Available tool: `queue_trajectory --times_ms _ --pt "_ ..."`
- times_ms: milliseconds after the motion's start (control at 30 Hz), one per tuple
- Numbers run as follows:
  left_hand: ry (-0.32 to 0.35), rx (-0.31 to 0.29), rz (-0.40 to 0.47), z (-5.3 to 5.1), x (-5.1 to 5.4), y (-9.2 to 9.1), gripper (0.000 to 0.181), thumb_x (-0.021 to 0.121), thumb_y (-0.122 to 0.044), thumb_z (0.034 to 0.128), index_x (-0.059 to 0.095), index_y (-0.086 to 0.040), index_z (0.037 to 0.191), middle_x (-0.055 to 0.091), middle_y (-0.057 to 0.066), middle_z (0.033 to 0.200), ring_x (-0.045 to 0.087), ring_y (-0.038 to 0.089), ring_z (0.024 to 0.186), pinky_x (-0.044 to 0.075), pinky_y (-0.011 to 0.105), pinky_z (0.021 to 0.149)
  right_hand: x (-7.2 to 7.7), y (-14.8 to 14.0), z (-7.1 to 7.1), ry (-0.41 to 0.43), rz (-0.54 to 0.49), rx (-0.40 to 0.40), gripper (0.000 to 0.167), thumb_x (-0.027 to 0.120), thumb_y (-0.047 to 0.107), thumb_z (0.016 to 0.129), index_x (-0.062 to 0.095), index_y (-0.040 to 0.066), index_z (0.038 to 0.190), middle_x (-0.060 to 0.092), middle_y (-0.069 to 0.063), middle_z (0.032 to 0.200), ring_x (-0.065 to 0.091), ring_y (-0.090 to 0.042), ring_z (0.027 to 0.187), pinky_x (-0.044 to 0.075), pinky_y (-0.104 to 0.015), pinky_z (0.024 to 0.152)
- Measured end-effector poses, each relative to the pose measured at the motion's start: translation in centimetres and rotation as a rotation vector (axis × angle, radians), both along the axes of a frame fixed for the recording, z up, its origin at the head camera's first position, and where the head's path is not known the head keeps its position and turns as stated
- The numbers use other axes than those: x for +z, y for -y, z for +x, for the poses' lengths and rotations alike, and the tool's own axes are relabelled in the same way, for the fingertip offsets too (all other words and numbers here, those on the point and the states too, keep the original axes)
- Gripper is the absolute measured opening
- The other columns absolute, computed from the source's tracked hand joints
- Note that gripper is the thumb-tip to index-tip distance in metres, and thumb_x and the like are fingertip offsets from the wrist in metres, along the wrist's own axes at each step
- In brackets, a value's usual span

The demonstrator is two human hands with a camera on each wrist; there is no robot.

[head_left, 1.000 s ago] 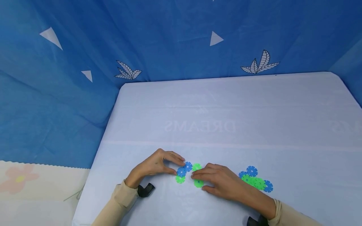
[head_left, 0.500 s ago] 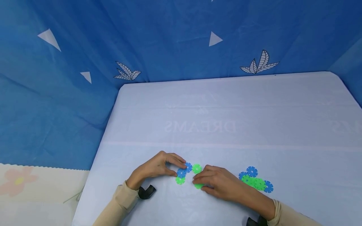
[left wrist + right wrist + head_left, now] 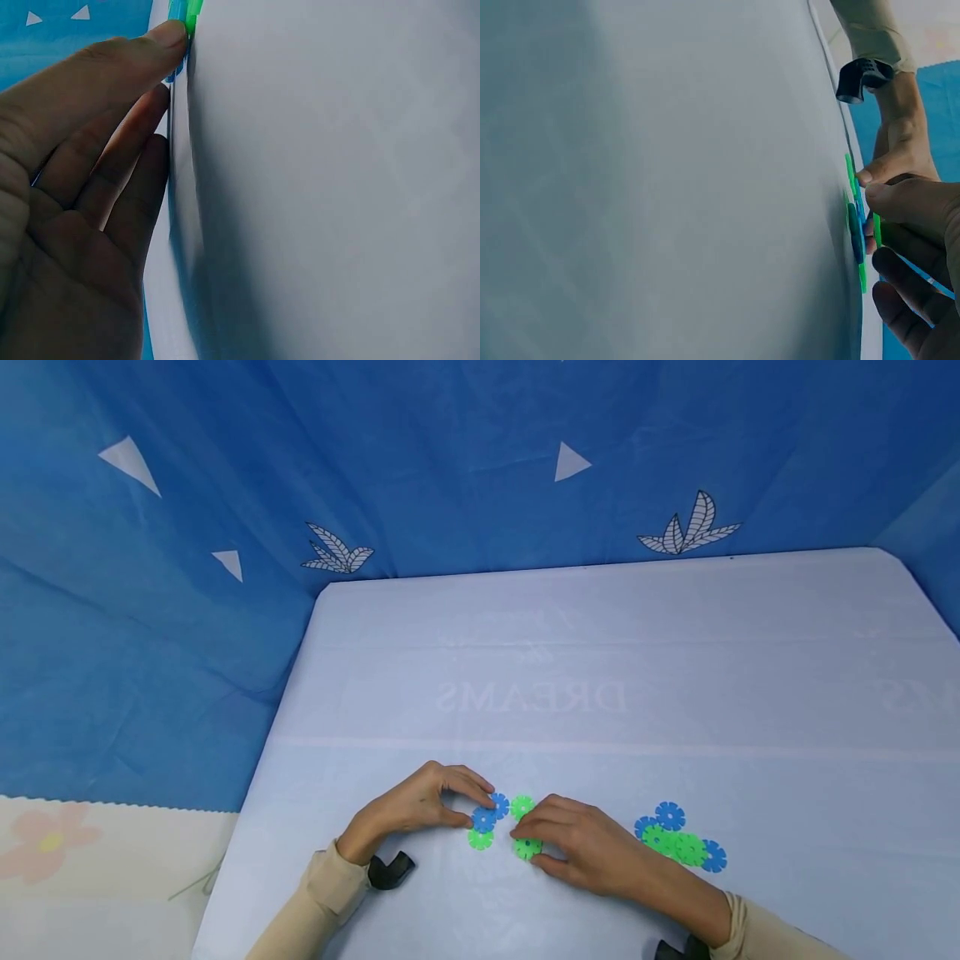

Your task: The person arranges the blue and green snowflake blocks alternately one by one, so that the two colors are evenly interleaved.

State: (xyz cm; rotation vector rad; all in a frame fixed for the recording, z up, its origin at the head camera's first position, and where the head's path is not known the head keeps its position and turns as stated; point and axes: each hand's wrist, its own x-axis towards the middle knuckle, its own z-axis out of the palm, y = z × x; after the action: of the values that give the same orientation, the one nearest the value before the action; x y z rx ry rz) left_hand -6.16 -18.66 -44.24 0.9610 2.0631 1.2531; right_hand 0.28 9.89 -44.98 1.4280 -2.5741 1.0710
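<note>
On the table, my left hand point(image 3: 420, 798) holds a joined group, thumb at a blue disc point(image 3: 483, 819) and fingertips at a second blue disc point(image 3: 499, 805). A green disc point(image 3: 481, 839) sits at its lower end. In the left wrist view, my left hand's thumb presses by a blue disc edge point(image 3: 177, 10). My right hand point(image 3: 592, 847) pinches a green disc point(image 3: 528, 849); the right wrist view shows that disc point(image 3: 877, 231) edge-on under the thumb. Another green disc point(image 3: 522, 807) lies just beyond the right fingers, partly covered by them.
Right of my right hand lies a cluster of overlapping green discs point(image 3: 686, 848) and blue discs point(image 3: 670, 815). Black wrist bands point(image 3: 392, 870) are near both cuffs. A blue patterned cloth point(image 3: 465, 460) stands behind the white table point(image 3: 555, 652).
The lower green disc at my right hand shows more from between thumb and fingers than half a second ago. The blue discs at my left hand have shifted very slightly right.
</note>
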Motion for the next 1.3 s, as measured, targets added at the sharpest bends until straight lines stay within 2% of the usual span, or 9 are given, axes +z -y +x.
queue_trajectory --times_ms 200,400,767,1033,1300 --pt "0.007 -0.014 0.008 -0.05 -0.07 0.03 0.037 0.083 -0.003 0.0773 0.076 -0.011 0.113 0.069 -0.001 0.118 0.059 0.012 0.117 0.048 0.031 0.096 0.17 -0.01 0.05 0.019 0.004 -0.007 0.036 0.081 0.016 0.082 0.071 0.014 0.116 0.066 0.009 0.115 0.06 -0.008 0.105 0.053 -0.031 0.088" --pt "0.037 -0.022 0.012 -0.01 -0.01 0.02 0.033 0.08 -0.002 0.0803 0.076 -0.011 0.112 0.067 0.002 0.122 0.057 0.015 0.118 0.049 0.031 0.096 0.11 0.02 0.06 0.034 -0.002 -0.007 0.035 0.08 0.016 0.083 0.071 0.014 0.117 0.066 0.009 0.115 0.06 -0.007 0.105 0.053 -0.03 0.088" --pt "-0.058 -0.028 -0.013 0.1 0.18 -0.23 0.033 0.081 -0.001 0.0785 0.077 -0.011 0.11 0.068 0.002 0.118 0.059 0.013 0.115 0.048 0.03 0.096 0.24 0.01 0.09 0.06 -0.021 0.006 0.034 0.078 0.016 0.085 0.07 0.013 0.117 0.065 0.008 0.116 0.059 -0.007 0.105 0.053 -0.029 0.087" --pt "-0.041 -0.032 -0.026 0.09 0.44 -0.18 0.036 0.082 -0.001 0.0766 0.077 -0.011 0.11 0.067 0.003 0.121 0.058 0.013 0.116 0.048 0.03 0.096 0.21 0.03 0.19 0.073 -0.01 -0.003 0.034 0.078 0.017 0.085 0.07 0.014 0.117 0.066 0.008 0.116 0.059 -0.007 0.105 0.053 -0.029 0.087" --pt "-0.062 -0.029 -0.02 0.04 0.19 -0.23 0.034 0.081 0.001 0.0769 0.077 -0.012 0.109 0.068 0.002 0.118 0.059 0.013 0.115 0.048 0.031 0.097 -0.01 0.0 0.26 0.077 -0.028 -0.004 0.034 0.078 0.016 0.085 0.07 0.014 0.117 0.066 0.008 0.116 0.059 -0.007 0.105 0.053 -0.028 0.087"
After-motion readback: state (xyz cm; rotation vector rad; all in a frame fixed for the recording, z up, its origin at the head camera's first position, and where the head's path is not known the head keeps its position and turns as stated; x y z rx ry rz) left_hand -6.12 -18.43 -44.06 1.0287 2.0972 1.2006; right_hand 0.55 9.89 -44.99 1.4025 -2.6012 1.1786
